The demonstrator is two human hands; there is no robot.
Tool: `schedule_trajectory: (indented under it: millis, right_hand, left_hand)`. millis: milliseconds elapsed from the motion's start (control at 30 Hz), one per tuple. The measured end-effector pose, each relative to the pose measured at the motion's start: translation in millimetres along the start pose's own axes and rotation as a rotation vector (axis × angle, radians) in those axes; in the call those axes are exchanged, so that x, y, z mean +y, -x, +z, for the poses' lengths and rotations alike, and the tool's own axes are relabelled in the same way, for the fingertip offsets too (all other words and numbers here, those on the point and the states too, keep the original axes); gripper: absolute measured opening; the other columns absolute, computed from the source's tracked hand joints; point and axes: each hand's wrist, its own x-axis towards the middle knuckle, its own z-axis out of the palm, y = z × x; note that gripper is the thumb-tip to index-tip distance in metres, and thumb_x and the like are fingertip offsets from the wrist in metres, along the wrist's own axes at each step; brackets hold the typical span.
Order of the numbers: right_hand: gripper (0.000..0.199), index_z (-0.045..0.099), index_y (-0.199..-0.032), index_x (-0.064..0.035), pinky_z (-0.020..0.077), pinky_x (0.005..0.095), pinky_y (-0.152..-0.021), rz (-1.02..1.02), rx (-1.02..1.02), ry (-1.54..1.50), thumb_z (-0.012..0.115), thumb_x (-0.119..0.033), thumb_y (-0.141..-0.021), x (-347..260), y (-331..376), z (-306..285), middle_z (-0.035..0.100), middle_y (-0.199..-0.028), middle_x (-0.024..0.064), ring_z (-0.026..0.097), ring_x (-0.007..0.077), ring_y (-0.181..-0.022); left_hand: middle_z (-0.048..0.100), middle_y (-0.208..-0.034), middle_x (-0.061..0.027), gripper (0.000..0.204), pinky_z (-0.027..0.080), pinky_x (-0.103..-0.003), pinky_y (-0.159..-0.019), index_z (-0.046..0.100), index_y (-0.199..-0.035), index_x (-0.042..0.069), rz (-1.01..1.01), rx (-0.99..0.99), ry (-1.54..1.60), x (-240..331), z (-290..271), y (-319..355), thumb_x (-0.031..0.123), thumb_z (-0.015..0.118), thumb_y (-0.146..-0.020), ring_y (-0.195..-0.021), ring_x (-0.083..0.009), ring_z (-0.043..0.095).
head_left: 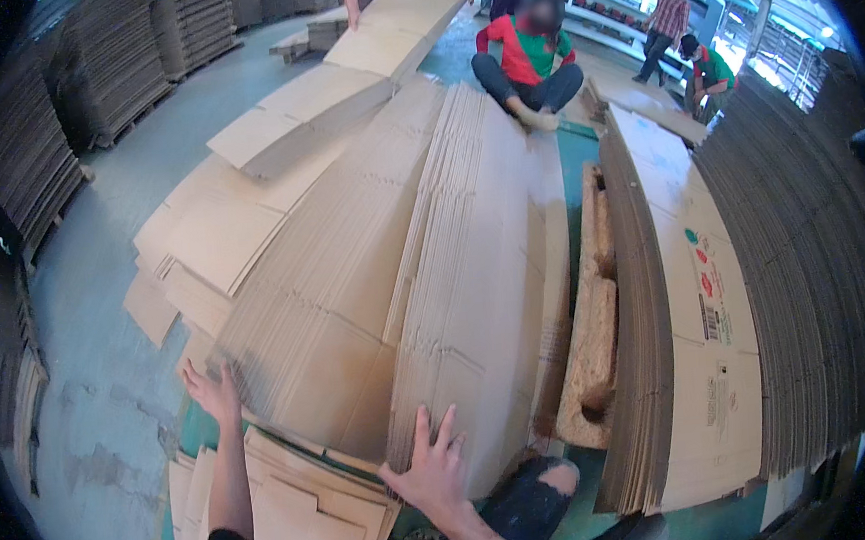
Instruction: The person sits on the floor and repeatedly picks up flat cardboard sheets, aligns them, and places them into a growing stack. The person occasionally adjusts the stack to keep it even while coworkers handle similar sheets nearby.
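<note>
A fanned row of flat brown cardboard sheets (330, 307) leans in front of me, its layered edges showing. My left hand (216, 396) is at its near left corner, fingers spread and thumb apart; whether it touches the sheets is hard to tell. My right hand (434, 471) rests at the near end of a second leaning stack of cardboard sheets (482, 266), fingers stretched out over its face and thumb at its edge. Neither hand is closed around anything.
More cardboard sheets (320, 524) lie below my forearms. To the right stand a chipboard pallet piece (589, 359) and a printed carton stack (696, 302). A seated person (533, 57) is at the far end; another person's hand (353, 20) touches a far sheet. Tall stacks (107, 67) line the left.
</note>
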Motion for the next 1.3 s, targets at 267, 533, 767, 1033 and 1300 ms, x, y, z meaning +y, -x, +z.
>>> schedule_trajectory:
  millis: [267,533,767,1033,1300]
  right_hand:
    - [0.11,0.024,-0.155,-0.0088,0.0464,0.0627,-0.098,-0.006,0.111,-0.121,0.08,-0.047,-0.068,21.9,12.9,-12.1,0.019,-0.151,0.0414,0.044,0.0689,-0.116]
    - [0.109,0.022,-0.155,-0.0103,0.0464,0.0636,-0.097,0.01,0.237,-0.294,0.078,-0.047,-0.069,48.5,35.5,-41.4,0.017,-0.153,0.0393,0.041,0.0695,-0.119]
    - [0.108,0.019,-0.156,-0.0097,0.0432,0.0629,-0.101,-0.01,0.231,-0.412,0.078,-0.043,-0.071,52.9,33.7,-55.6,0.014,-0.154,0.0387,0.037,0.0677,-0.125]
    - [0.096,0.014,-0.154,0.0049,0.0326,0.047,-0.114,0.064,0.361,-0.671,0.068,-0.033,-0.085,123.0,56.5,-60.6,0.032,-0.15,0.0302,0.036,0.0442,-0.138]
    - [0.089,0.003,-0.158,0.0007,0.0157,0.0392,-0.121,-0.011,0.244,-1.444,0.058,-0.018,-0.091,180.3,78.6,-46.6,0.016,-0.162,0.0157,0.021,0.0276,-0.148]
  left_hand:
    - [0.044,-0.146,-0.0168,0.112,0.045,-0.047,-0.105,0.012,-0.154,0.002,-0.591,-0.529,0.95,-89.7,82.4,-21.8,0.04,0.085,-0.077,-0.127,-0.0335,0.051]
    - [0.056,-0.137,-0.0138,0.077,0.051,-0.045,-0.099,0.046,-0.142,0.001,-0.596,-0.666,1.24,-8.1,-12.8,1.6,0.031,0.082,-0.082,-0.122,-0.0279,0.057]
    - [0.057,-0.136,-0.0138,0.061,0.047,-0.038,-0.104,0.047,-0.141,-0.003,-0.357,-0.382,1.063,120.0,-136.7,131.8,0.018,0.074,-0.091,-0.121,-0.0245,0.057]
    - [0.058,-0.109,-0.0096,0.034,0.048,-0.031,-0.089,0.05,-0.11,0.002,-0.306,-0.64,0.968,194.0,-217.2,247.2,0.008,0.075,-0.088,-0.1,-0.0154,0.057]
    - [0.046,-0.111,-0.0102,0.062,0.045,-0.037,-0.092,0.048,-0.123,0.002,0.179,-0.822,0.989,194.9,-194.7,291.7,0.026,0.084,-0.079,-0.103,-0.0224,0.054]
